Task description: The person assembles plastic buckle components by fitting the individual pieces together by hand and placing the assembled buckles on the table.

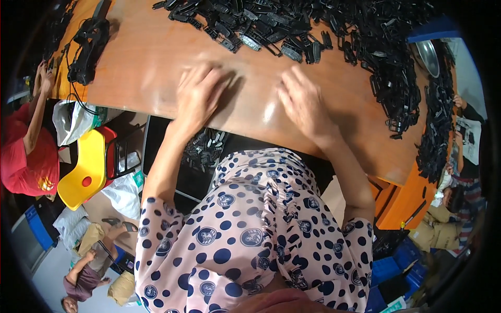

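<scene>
- Brown worktop (141, 62): spans the upper view.
- Black plastic parts (365, 26): heaped along the worktop's far and right sides.
- Smaller black batch (203, 148): below the near edge, beside the left forearm.
- Left hand (198, 94), right hand (305, 99): apart, palms down, fingers curled at the worktop; grip cannot be determined.

One pale pink garment (245, 206), printed with navy dots (222, 255) of mixed sizes and round navy emblems (252, 237), has a gathered strip (270, 214) down the front and two short, loose sleeves (156, 229).
</scene>
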`<state>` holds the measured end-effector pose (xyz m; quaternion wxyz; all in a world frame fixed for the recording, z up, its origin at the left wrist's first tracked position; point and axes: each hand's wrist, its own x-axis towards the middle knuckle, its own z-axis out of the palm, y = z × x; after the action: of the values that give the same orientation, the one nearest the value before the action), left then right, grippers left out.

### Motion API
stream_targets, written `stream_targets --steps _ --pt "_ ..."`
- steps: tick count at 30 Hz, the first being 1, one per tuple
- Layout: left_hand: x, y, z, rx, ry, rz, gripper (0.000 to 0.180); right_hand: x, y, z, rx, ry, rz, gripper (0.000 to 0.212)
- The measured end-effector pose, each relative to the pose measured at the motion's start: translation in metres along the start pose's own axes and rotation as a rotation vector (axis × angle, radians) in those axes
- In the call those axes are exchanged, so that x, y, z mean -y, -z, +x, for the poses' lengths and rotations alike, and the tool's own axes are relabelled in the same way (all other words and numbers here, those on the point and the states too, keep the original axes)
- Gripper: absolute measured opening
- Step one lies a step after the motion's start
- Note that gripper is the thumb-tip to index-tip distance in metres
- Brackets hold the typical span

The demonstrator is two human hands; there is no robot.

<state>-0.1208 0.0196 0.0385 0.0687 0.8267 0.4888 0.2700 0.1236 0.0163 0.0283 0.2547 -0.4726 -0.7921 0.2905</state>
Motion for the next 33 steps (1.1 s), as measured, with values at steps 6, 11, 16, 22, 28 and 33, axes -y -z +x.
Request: stream_targets --steps 6,11,16,22,28,33 --pt "0.022 -0.048 0.077 0.023 -0.196 0.220 0.018 -0.015 -0.005 0.076 -0.151 0.114 -0.408 0.027" --pt "0.027 -0.055 0.085 0.111 -0.281 0.295 0.012 -0.024 -0.013 0.087 -0.079 0.089 -0.519 0.027" --pt "0.021 -0.049 0.078 0.118 -0.253 0.214 0.013 -0.047 0.008 0.062 -0.052 -0.223 0.476 0.028" --pt "-0.023 -0.065 0.061 0.059 0.260 -0.964 0.010 -0.048 0.028 -0.009 -0.213 -0.300 1.420 0.022" --pt "-0.072 -0.073 0.048 0.504 0.753 -1.730 0.033 -0.041 0.032 -0.054 -0.315 -0.311 1.702 0.023" --pt "-0.111 -0.079 0.040 0.422 0.684 -1.653 0.036 -0.038 0.035 -0.081 -0.364 -0.313 1.727 0.019"
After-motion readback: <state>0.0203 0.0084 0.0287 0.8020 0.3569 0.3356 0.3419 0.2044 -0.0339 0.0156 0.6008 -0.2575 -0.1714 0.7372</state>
